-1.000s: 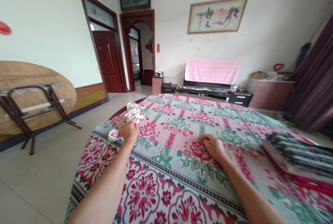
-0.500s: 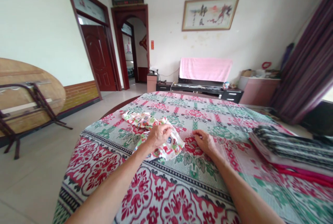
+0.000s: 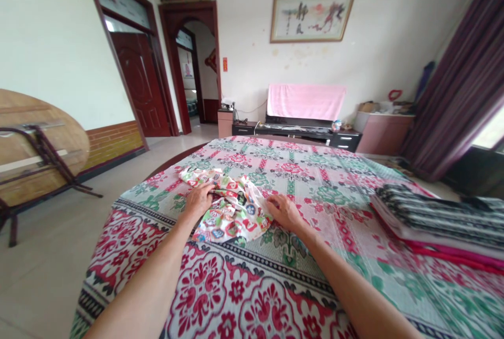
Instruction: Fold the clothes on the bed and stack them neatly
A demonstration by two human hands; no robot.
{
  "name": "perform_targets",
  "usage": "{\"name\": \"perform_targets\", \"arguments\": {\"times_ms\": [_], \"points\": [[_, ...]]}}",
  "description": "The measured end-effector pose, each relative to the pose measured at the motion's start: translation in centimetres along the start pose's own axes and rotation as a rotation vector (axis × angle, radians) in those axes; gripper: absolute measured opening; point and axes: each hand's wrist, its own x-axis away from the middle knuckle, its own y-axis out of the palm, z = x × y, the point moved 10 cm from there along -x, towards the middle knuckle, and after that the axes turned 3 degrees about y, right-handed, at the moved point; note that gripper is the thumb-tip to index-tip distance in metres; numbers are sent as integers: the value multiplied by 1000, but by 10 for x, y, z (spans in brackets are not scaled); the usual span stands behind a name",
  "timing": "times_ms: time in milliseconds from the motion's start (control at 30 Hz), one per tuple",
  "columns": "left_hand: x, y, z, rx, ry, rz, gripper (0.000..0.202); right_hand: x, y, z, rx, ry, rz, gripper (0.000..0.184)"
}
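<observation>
Here, the cloth [image 3: 230,218], white with small red, green and blue motifs, lies crumpled on the tablecloth [image 3: 224,297], toward the near left side of the table [image 3: 175,156]. Its far left end is bunched into folds, while the part nearer the person lies flatter, with a rounded lower edge that reaches the dark dotted band of the tablecloth.

The left hand [image 3: 200,198] rests at the cloth's left side, back of the hand up, fingers bent over the folds; whether they pinch the fabric I cannot tell. The right hand [image 3: 285,212] is at the right edge, its fingers curled and their tips at the fabric; whether thumb and finger close on it is too small to make out. The two hands are apart, with the middle of the cloth between them.

Well to the right sits a folded pile [image 3: 437,221], black-and-white stripes on top, white and bright pink layers beneath. Beyond the table, a pink towel [image 3: 306,102] hangs above a black cabinet [image 3: 346,142]. At the left, a round tabletop [image 3: 51,142] with folding legs stands on edge near the wall.
</observation>
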Motion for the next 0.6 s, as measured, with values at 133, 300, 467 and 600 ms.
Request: {"name": "perform_targets", "arguments": {"times_ms": [133,300,467,600], "points": [[-3,7,-1,-38,3,-13,29,-19,8,-5,-51,45,-10,25],[-4,8,-2,-35,17,-3,28,-45,24,-23,-105,67,-11,29],[-3,9,-7,13,-7,20,28,-60,36,-21,-99,145,22,33],[0,-8,-15,148,-116,153,30,-62,26,9,-287,266,115,31]]}}
